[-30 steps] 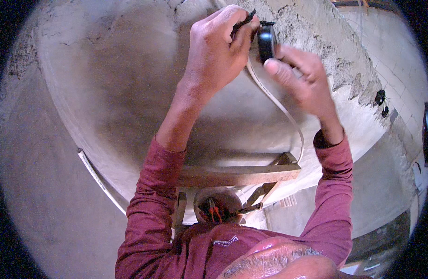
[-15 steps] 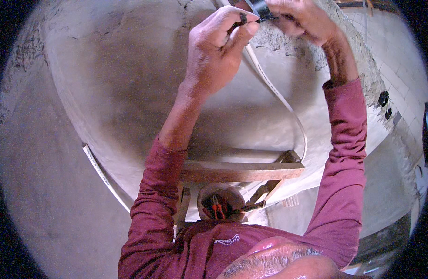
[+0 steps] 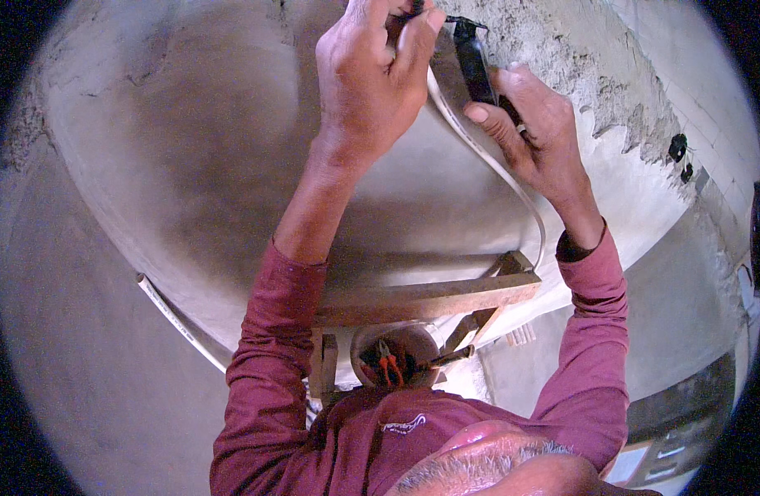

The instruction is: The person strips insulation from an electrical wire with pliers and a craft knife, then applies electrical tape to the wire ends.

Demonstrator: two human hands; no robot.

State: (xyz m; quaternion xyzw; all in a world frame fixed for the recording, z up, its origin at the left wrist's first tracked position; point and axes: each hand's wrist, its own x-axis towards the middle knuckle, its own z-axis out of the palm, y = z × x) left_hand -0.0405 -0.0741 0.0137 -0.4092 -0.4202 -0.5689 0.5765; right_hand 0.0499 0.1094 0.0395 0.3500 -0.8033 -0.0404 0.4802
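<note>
I see the left hand [image 3: 367, 95] pinching a small dark piece [image 3: 410, 10] at the top edge, apparently to anchor it. The right hand [image 3: 543, 124] grips a glossy black tape-like roll [image 3: 473, 73] between thumb and fingers, right of that pinch, seemingly to tension its thin strip between the 2 hands. A flexible white plastic tube [image 3: 481, 155] curves behind; the left hand blocks my view of its top. Below, a brown wooden crossbar [image 3: 429, 300] spans above a round bucket [image 3: 419, 339] containing red-handled metal pliers [image 3: 388, 364].
</note>
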